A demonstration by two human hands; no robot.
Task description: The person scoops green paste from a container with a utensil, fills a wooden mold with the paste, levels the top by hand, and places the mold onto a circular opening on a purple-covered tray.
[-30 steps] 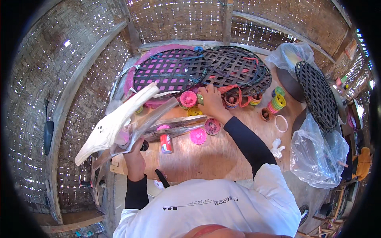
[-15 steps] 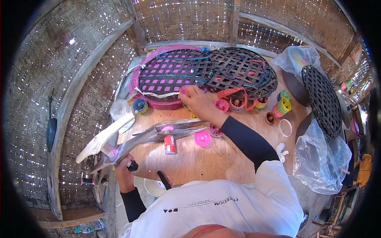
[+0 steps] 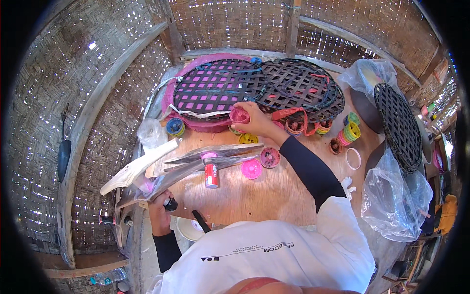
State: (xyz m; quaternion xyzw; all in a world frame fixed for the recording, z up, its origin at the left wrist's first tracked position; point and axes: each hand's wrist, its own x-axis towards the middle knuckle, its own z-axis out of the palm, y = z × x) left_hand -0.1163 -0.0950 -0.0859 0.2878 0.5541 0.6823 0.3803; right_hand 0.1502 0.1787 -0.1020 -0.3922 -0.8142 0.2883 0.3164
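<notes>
A pink cup (image 3: 240, 115) has its mouth facing up, well to the right of the carved wooden piece (image 3: 138, 168). That piece slants, pale above, weathered grey-brown below

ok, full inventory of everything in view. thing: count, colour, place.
Table: one, light brown, centre
Lattice pieces: three, black, two at table's back, one right
Round base: one, pink, table's back left
Held cup: one, pink, above table's back
Other cups: many, mixed, mostly along table's back
Can: one, red, table centre-left
Wood pieces: several, pale or grey, table's left
Ring: one, white, table's right
Plastic bags: at least three, clear, right and left
Woven walls: count unclear, brown, around
Shirt: one, white, bottom
Sleeves: two, black, forearms
Left hand: one, bare, by wood pieces
Right hand: one, bare, on held cup
</notes>
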